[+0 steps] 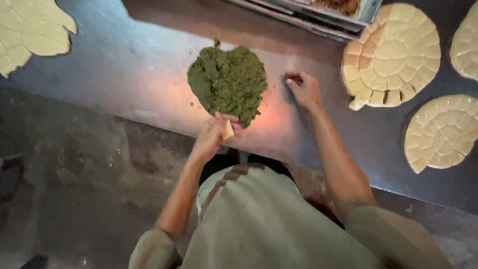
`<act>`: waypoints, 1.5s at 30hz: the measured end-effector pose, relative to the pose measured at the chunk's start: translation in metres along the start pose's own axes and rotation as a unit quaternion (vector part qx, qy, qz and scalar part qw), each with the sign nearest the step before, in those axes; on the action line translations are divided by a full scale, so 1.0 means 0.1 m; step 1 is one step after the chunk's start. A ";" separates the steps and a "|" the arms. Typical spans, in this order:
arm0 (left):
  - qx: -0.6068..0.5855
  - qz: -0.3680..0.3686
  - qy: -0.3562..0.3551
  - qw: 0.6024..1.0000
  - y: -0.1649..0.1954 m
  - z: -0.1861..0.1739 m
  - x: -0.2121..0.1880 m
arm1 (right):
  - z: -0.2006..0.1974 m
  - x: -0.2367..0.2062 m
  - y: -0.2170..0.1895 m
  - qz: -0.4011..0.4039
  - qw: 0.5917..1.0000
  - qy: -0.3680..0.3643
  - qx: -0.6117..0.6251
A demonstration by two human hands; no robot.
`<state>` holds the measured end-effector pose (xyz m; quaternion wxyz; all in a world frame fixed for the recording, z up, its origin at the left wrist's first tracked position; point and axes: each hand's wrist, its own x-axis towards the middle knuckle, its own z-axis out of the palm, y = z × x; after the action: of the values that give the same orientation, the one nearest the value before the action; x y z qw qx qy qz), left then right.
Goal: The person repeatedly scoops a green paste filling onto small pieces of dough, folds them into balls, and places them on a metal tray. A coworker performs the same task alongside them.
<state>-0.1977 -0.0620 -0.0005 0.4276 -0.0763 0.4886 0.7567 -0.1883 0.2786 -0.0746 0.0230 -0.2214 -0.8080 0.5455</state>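
View from above of a person in a grey-green shirt at a dark, smooth metal worktop (144,74). The left hand (213,135) has its fingers curled and pressed together around the pale stem end (227,130) of a leaf-shaped flat piece thickly coated with a coarse green paste (228,82); the coated piece extends away from those fingertips, lying on or just over the worktop, which of the two cannot be told. The right hand (303,89) rests on the worktop just beside the green piece, fingers bent and drawn together with the tips turned down to the surface; whether they pinch anything cannot be told. Beyond the right fingers, well apart, lie pale cream, leaf-shaped scored flatbreads: one with a browned edge (393,55), one below it (440,132), and one cut off by the frame (468,42). Far from the left fingers, at the opposite corner, lies another pale leaf-shaped piece (30,32). A metal tray (318,17) stands past the green piece.
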 end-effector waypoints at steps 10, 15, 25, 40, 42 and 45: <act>-0.059 0.040 0.065 0.995 -0.42 0.06 -0.26 | 0.15 -0.11 0.01 -0.119 0.985 -0.079 -0.095; -0.135 0.058 0.113 0.983 -0.73 0.00 -0.34 | 0.20 -0.56 -0.13 -0.323 0.917 -0.119 -0.201; -0.083 0.083 0.154 0.981 -0.64 0.03 -0.20 | 0.52 -0.81 -0.04 -0.308 0.933 -0.083 -0.166; 0.218 0.116 0.234 0.940 -0.34 -0.02 0.33 | 0.20 -0.54 -0.10 0.095 0.950 -0.085 0.285; 0.174 0.124 0.226 0.950 -0.30 -0.01 0.38 | 0.31 -0.45 -0.30 0.024 0.992 -0.082 0.094; 0.105 0.131 0.194 0.967 -0.15 -0.03 0.38 | 0.39 -0.27 -0.51 -0.236 0.943 -0.067 -0.224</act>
<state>-0.2119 -0.0402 -0.0322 0.2274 -0.1114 0.6443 0.7216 -0.1915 0.2184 -0.0394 0.0469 0.0126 -0.9380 0.3431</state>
